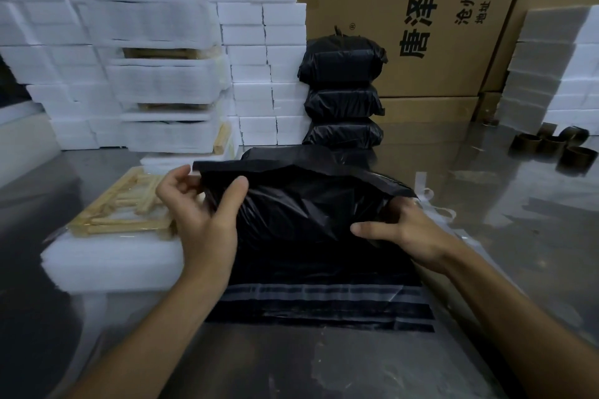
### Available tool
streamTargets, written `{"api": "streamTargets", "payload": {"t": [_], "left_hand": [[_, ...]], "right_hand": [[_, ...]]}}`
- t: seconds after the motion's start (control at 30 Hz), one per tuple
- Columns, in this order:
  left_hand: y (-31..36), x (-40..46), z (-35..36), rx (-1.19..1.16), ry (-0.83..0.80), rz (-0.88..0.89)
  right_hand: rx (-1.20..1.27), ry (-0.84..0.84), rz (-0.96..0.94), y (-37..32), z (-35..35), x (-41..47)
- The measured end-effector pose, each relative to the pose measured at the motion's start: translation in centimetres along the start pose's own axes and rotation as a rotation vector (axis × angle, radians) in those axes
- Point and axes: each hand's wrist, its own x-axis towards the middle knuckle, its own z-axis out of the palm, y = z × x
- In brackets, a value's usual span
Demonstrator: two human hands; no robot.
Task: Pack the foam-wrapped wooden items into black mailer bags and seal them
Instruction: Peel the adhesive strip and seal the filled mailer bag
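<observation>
**One head camera looking down over the table**

A single wide-angle camera is sitting on the person's head, facing forward and tilting down. It is looking along both forearms, which are entering from the bottom edge, toward the left hand [207,204] and right hand [405,230] close below the lens. The table [324,363] is filling the lower frame; the boxes [437,19] are standing farther back along the top. Straight edges are bowing near the borders. No second view is sharing the scene.
</observation>
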Motion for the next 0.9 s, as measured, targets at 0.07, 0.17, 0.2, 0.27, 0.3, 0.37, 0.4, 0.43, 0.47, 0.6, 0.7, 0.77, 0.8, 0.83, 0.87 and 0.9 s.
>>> {"api": "streamTargets", "payload": {"t": [0.07,0.17,0.2,0.27,0.3,0.37,0.4,0.43,0.47,0.6,0.7,0.77,0.8,0.83,0.87,0.9], "left_hand": [[-0.8,-0.7,0.1,-0.003,-0.052,-0.133],[-1.9,-0.9,-0.3,-0.035,-0.196,-0.302],[-2.2,-0.7,-0.5,-0.035,-0.250,-0.324],[-2.6,-0.2,-0.8,0.015,-0.283,-0.330],[-2.9,0.1,-1.0,0.047,-0.253,-0.326],[-3.1,0.5,-1.0,0.108,-0.190,-0.320],[-3.2,0.6,-0.9,0.146,-0.167,-0.309],[-3.3,0.7,-0.9,0.180,-0.148,-0.290],[-3.3,0.7,-0.8,0.208,-0.135,-0.270],[-2.6,0.6,-0.7,0.243,-0.165,-0.188],[-2.1,0.7,-0.6,0.234,-0.155,-0.136],[-1.9,0.8,-0.6,0.227,-0.126,-0.130],[-1.8,0.8,-0.6,0.224,-0.113,-0.132],[-1.7,0.8,-0.5,0.226,-0.106,-0.123],[-1.6,0.8,-0.5,0.236,-0.109,-0.105],[-1.5,0.7,-0.4,0.248,-0.117,-0.086]], "right_hand": [[0.065,0.055,0.018,-0.1,0.3,0.1],[0.132,0.112,0.009,0.2,0.9,0.2],[0.138,0.124,0.001,0.1,1.0,0.2],[0.149,0.163,-0.007,0.1,1.5,0.3],[0.139,0.184,-0.016,0.2,1.6,0.3],[0.132,0.215,-0.007,0.4,1.8,0.6],[0.142,0.244,0.001,0.3,1.9,0.7],[0.169,0.282,0.001,0.2,1.7,0.8],[0.206,0.318,0.002,0.1,1.5,0.9],[0.246,0.297,-0.164,-1.0,0.3,0.8],[0.220,0.301,-0.227,-1.3,0.2,0.8],[0.220,0.326,-0.222,-1.2,0.4,0.9],[0.221,0.346,-0.210,-1.1,0.5,0.9],[0.241,0.367,-0.197,-1.0,0.4,0.9],[0.254,0.382,-0.179,-0.9,0.5,0.9],[0.262,0.400,-0.156,-0.7,0.5,0.9]]}}
